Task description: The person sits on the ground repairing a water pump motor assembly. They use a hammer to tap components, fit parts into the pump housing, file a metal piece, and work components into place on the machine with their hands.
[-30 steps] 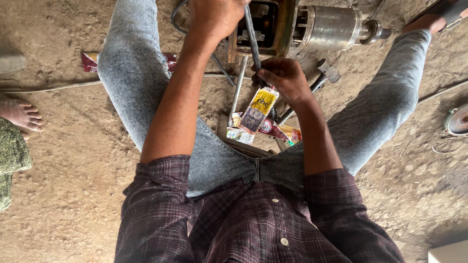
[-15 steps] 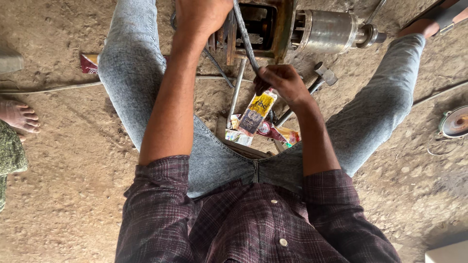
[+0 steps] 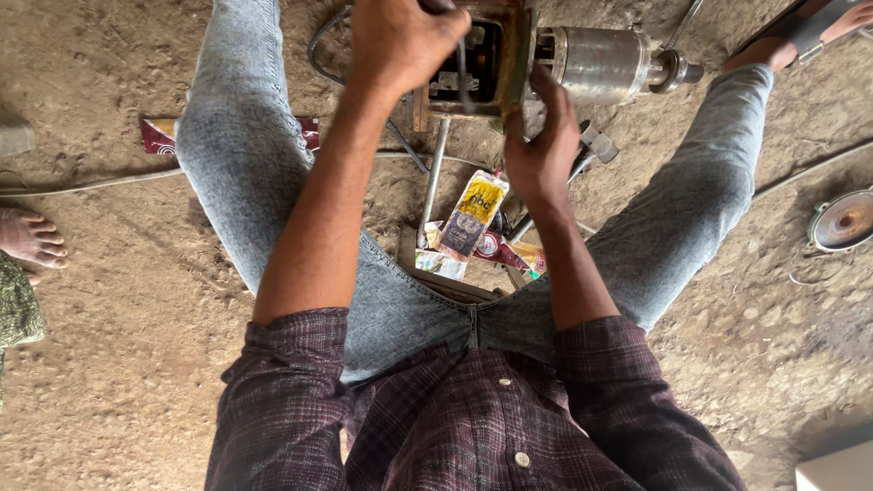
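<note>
I sit on the dirt floor with my legs spread. Between them stands a metal motor assembly with a boxy open housing on its left end. My left hand is closed over the top of the housing, gripping a thin dark tool or rod that points down into it. My right hand rests against the housing's lower right corner, fingers spread on the metal. A yellow-and-dark packet lies on the ground below my hands.
A metal rod and other small packets lie between my legs. A red wrapper is left of my knee. Another person's bare foot is at far left. A round metal disc lies at right.
My right hand has let go of the long thin tool and moved up onto the housing's corner. My left hand has shifted over the top of the housing.
</note>
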Action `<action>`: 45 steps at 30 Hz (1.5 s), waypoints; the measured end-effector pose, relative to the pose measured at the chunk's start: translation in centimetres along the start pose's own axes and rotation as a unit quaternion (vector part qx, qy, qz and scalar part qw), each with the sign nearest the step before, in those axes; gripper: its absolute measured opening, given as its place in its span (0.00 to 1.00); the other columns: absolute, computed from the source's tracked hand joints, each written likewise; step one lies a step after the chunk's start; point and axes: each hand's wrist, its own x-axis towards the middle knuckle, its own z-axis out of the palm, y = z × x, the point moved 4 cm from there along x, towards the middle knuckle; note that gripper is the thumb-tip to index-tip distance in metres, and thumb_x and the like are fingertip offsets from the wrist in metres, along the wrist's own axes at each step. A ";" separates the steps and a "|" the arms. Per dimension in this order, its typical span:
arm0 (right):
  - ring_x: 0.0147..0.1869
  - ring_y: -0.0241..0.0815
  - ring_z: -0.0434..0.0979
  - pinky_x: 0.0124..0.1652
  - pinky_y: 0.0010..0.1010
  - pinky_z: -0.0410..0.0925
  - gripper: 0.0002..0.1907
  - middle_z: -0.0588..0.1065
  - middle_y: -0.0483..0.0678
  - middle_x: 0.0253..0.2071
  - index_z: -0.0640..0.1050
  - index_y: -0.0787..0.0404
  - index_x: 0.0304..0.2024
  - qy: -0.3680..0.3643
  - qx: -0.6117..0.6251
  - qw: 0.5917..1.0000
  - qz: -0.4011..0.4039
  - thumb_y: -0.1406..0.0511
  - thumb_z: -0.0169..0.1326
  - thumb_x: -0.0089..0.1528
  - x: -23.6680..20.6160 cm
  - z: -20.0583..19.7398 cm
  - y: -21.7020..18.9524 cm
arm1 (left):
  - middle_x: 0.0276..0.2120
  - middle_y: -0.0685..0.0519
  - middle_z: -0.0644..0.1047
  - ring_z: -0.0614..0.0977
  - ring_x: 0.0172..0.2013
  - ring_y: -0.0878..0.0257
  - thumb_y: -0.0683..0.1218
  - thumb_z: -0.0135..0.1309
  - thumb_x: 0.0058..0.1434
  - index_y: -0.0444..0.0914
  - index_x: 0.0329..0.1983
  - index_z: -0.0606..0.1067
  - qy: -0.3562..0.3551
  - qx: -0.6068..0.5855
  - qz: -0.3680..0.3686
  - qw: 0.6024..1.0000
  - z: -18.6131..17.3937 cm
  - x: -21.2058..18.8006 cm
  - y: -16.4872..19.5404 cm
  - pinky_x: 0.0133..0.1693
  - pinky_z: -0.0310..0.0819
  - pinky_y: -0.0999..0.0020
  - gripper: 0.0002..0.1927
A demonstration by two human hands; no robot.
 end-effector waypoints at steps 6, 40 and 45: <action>0.55 0.49 0.83 0.56 0.50 0.74 0.23 0.81 0.56 0.52 0.76 0.65 0.60 -0.011 0.032 0.998 0.050 0.71 0.63 0.62 -0.7 1.1 -1.5 | 0.21 0.57 0.81 0.83 0.22 0.67 0.48 0.69 0.53 0.40 0.26 0.79 -0.102 -0.080 -0.173 0.976 3.2 -1.2 1.6 0.27 0.79 0.70 0.10; 0.47 0.41 0.86 0.50 0.32 0.81 0.10 0.83 0.54 0.46 0.81 0.68 0.51 -0.066 0.356 0.924 0.119 0.71 0.63 0.68 0.0 1.2 3.3 | 0.27 0.52 0.82 0.84 0.26 0.61 0.45 0.68 0.63 0.39 0.36 0.81 -0.165 0.019 0.099 0.981 5.2 -4.6 2.9 0.29 0.79 0.63 0.06; 0.54 0.41 0.86 0.54 0.32 0.79 0.15 0.82 0.54 0.52 0.78 0.68 0.55 -0.106 0.344 0.925 0.122 0.69 0.63 0.68 0.7 0.8 3.8 | 0.22 0.50 0.80 0.82 0.19 0.63 0.41 0.62 0.66 0.37 0.36 0.81 -0.174 0.059 0.098 0.978 5.1 -4.3 2.3 0.21 0.78 0.69 0.03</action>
